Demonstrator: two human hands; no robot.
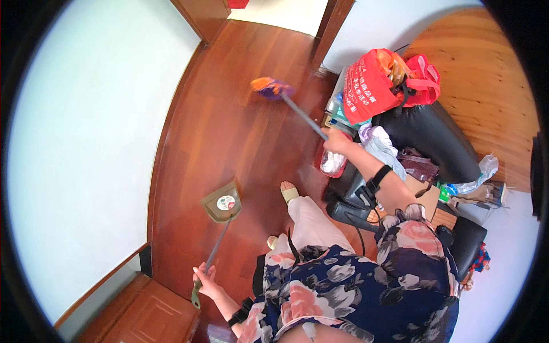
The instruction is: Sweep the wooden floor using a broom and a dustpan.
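Observation:
My left hand (pixel 206 279) grips the handle of a long-handled dustpan (pixel 210 206). Its olive-brown pan bears a round white label, and the handle ends in a green grip below my fingers. My right hand (pixel 338 140) is closed around the grey pole of a broom (pixel 304 115), whose orange and purple head (pixel 272 88) is slightly blurred over the floor ahead. Whether the bristles touch the floor cannot be told. Broom head and dustpan are well apart.
Reddish-brown wood flooring (pixel 206 128) runs between a white wall (pixel 98 128) and a black chair (pixel 429 141) piled with clothes. A red bag (pixel 369 90) bearing writing sits on top. A red basket (pixel 332 160) stands beside it. A doorway lies ahead; a wooden cabinet (pixel 146 308) is lower left.

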